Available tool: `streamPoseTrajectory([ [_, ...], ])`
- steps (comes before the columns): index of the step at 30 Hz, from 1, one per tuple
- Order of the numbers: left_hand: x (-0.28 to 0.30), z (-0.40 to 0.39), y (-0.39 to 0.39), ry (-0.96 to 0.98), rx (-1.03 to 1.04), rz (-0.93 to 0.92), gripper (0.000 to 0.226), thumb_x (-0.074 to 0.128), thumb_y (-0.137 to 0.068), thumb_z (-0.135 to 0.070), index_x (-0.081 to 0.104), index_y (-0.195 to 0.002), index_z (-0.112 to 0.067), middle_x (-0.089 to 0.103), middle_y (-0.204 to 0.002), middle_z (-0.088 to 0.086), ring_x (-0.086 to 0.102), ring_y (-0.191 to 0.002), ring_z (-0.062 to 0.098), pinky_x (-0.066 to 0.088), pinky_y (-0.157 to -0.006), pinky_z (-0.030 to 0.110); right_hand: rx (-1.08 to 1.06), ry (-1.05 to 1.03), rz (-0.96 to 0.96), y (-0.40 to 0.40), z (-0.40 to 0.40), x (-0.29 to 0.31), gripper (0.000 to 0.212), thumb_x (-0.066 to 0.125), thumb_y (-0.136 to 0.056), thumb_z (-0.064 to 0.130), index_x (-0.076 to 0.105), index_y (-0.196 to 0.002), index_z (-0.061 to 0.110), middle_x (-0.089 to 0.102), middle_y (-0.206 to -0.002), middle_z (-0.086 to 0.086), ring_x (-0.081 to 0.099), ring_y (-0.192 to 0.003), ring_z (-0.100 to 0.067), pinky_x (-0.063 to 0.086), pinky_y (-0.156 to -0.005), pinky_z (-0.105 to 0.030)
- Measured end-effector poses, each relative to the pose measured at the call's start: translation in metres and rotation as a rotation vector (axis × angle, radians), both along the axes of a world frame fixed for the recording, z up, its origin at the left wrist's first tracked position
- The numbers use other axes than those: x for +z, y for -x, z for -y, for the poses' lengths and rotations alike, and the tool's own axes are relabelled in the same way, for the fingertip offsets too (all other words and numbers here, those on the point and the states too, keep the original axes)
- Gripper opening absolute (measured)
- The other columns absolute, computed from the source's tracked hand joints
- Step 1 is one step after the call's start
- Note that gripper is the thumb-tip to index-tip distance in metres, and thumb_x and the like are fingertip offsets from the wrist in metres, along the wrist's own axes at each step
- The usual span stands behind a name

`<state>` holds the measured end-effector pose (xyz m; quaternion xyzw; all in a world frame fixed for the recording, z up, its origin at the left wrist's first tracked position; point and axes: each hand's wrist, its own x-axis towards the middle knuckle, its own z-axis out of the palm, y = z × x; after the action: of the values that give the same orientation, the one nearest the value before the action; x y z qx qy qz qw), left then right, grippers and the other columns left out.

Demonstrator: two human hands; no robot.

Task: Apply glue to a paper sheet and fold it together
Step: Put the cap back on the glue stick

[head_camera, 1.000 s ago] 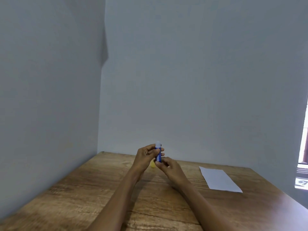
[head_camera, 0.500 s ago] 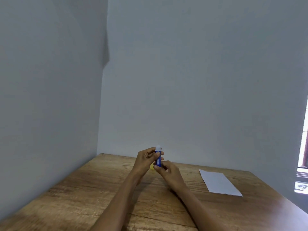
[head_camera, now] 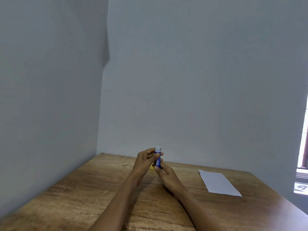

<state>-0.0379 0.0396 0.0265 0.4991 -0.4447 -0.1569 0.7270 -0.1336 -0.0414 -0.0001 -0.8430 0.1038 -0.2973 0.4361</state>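
1. The glue stick (head_camera: 157,157) stands upright between both hands, raised just above the bench (head_camera: 83,194) near its far edge. Its blue barrel shows between the fingers and a pale tip sticks out at the top.
2. The left hand (head_camera: 144,161) wraps the upper barrel, fingers (head_camera: 160,154) curled closed around it. This looks like the steadying hold.
3. The right hand (head_camera: 165,175) pinches the bottom end of the stick, fingers closed on it. Judging by that hold, it is twisting the base to wind the glue up, though any turning cannot be seen here.
4. A small yellow thing (head_camera: 152,167) lies on the bench just behind the left hand. It is probably the cap, mostly hidden by the hand, so I cannot be sure.
5. The paper sheet (head_camera: 219,182) lies flat and unfolded on the bench, well apart from the hands, off to the right. No glue on it can be made out, so the task seems to be in its early preparing stage.
6. The bare wood between hands and sheet holds nothing, so carrying the stick across should meet no obstacle.
7. Plain grey walls close in behind and on the left; a bright window strip (head_camera: 305,147) sits at the far right edge, away from the work.
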Motion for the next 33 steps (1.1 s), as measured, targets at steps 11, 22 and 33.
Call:
streamPoseTrajectory([
  [11,0.0,0.001,0.001,-0.004,0.0,-0.001,0.029,0.06,-0.089,-0.008,0.062,-0.118,-0.004,0.071,-0.103,0.011,0.071,-0.081,0.015,0.056,-0.072,0.018,-0.118,0.038,0.092,0.0,0.004,0.0,0.009,0.059,-0.089,0.04,0.058,-0.088,0.031,0.058,-0.09,0.006,0.054,-0.086,-0.011,0.041,-0.072,-0.019],
  [22,-0.002,-0.001,-0.001,-0.006,-0.018,0.003,0.029,0.061,-0.088,-0.011,0.062,-0.118,-0.008,0.072,-0.103,0.006,0.072,-0.082,0.011,0.054,-0.068,0.016,-0.149,0.019,0.102,0.003,0.012,-0.001,0.021,0.07,-0.082,0.031,0.059,-0.091,0.015,0.063,-0.091,0.001,0.057,-0.082,-0.011,0.045,-0.076,-0.025],
  [33,-0.002,0.001,-0.001,0.015,-0.036,-0.001,0.029,0.062,-0.088,-0.01,0.063,-0.117,-0.01,0.073,-0.1,0.003,0.072,-0.083,0.012,0.054,-0.069,0.016,-0.389,0.17,0.073,-0.003,0.01,-0.001,0.026,0.073,-0.071,0.05,0.055,-0.078,0.032,0.058,-0.085,0.014,0.053,-0.075,-0.002,0.037,-0.061,-0.022],
])
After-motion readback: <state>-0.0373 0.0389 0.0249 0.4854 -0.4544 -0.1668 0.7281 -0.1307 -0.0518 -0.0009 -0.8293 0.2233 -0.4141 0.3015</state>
